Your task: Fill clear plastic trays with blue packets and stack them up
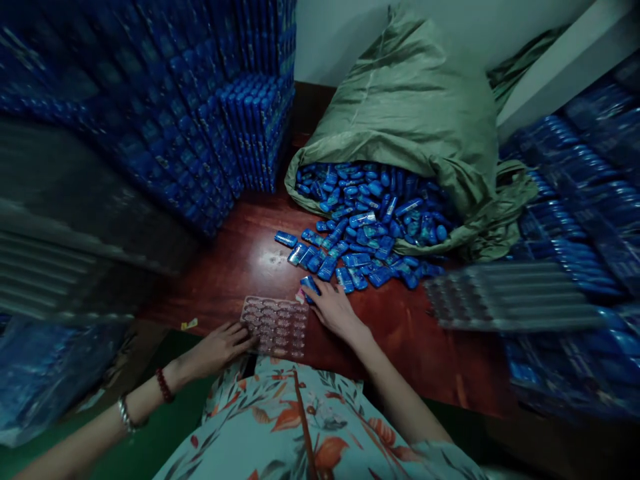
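Observation:
A clear plastic tray (277, 327) with rows of moulded cavities lies flat at the table's front edge, just before my body. My left hand (220, 348) holds its left edge, thumb over the rim. Beyond the tray's far right corner, my right hand (340, 312) has its fingertips closed on a small blue packet (310, 288). A bit of pink and white shows beside that packet. Loose blue packets (327, 267) spread over the table just past my right hand, spilling from the mouth of a green woven sack (415, 100).
Tall stacks of filled blue trays (255, 127) rise at the left, beside stacked bare plastic trays (65, 273). Another pile of clear trays (515, 297) sits right, near more blue stacks (560, 220). A yellow scrap (189, 325) lies on the red-brown table (240, 250).

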Demonstrator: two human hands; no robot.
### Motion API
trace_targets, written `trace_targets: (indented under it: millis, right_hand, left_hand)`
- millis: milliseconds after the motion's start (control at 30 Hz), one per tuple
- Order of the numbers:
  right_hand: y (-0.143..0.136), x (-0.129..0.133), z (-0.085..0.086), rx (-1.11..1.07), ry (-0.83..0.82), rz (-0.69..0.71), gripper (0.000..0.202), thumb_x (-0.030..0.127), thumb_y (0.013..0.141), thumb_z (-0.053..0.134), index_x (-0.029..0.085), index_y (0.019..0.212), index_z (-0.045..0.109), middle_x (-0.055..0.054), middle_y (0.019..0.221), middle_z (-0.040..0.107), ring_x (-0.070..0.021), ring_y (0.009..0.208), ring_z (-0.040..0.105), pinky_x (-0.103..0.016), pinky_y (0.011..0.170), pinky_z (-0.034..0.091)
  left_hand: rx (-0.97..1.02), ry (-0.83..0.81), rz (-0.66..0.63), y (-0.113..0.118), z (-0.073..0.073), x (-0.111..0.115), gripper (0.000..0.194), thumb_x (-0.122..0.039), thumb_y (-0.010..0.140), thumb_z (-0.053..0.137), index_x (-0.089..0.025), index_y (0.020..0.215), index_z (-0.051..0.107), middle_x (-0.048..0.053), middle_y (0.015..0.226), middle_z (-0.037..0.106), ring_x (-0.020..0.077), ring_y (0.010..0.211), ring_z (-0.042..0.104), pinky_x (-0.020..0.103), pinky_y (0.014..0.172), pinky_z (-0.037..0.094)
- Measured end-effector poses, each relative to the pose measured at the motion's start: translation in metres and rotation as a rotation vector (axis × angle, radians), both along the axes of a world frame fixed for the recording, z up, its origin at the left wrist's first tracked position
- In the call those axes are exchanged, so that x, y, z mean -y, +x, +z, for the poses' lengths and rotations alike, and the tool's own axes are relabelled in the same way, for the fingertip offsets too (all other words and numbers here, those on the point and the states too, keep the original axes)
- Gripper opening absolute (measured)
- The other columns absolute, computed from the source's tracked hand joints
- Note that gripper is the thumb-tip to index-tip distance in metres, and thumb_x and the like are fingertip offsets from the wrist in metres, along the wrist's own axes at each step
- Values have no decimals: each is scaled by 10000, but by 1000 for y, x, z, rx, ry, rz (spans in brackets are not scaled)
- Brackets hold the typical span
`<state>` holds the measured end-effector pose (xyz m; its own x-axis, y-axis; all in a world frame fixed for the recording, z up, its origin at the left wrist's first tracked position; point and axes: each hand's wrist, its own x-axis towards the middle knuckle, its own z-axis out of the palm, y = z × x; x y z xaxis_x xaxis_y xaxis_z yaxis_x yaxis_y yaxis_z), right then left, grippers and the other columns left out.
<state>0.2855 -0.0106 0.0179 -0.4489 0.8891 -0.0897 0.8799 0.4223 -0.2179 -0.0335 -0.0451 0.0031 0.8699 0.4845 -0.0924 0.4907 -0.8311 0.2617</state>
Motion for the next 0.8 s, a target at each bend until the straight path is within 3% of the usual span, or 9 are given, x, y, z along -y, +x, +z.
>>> trace_targets:
  millis: [133,267,467,633,733,800]
  right_hand:
    - [8,-7,-13,48,37,-74,448,170,873,427,174,1321,449,-147,1207,547,-263,1058,483,-405,874,365]
    - [30,-11,-12,-23,88,-85,468,110,874,393,226,1325,444,-103,1165,560,-225,1046,483,-352,838,363]
    - [16,-31,-1,57,90,239,493,61,871,382,303,1294,455,-53,1419,384,-231,1080,459,-358,813,366]
    - [8,-67,-1,44,60,424,361,91,900,383,251,1187,531,-71,1305,499,-180,980,514,-314,784,399]
    - [14,-75,3,-128,48,351,339,118,913,380,232,1201,519,-74,1180,562,-152,933,546,-280,771,425]
    - [22,-68,4,-346,64,157,317,186,926,383,216,1212,515,-70,1128,581,-145,932,561,-274,784,441]
  left_hand:
    - [43,5,-8,27,2,-8,320,-251,932,384,-212,1228,501,86,1001,580,212,932,504,350,872,358]
    - [62,-9,-46,50,8,-19,304,-324,939,370,-200,1162,535,83,946,560,206,870,484,327,797,363]
    - [2,44,-96,69,11,-31,282,-340,943,358,-161,1053,547,83,902,564,208,857,487,331,784,350]
    - [-70,50,-88,74,13,-35,183,-296,909,431,-165,946,553,91,955,560,220,880,490,347,802,349]
    - [-60,60,-55,72,11,-31,200,-301,904,450,-164,1014,547,94,993,556,224,904,493,351,820,353]
    - [-25,73,-20,72,11,-29,245,-315,913,440,-153,1071,533,92,978,559,224,903,496,353,825,359]
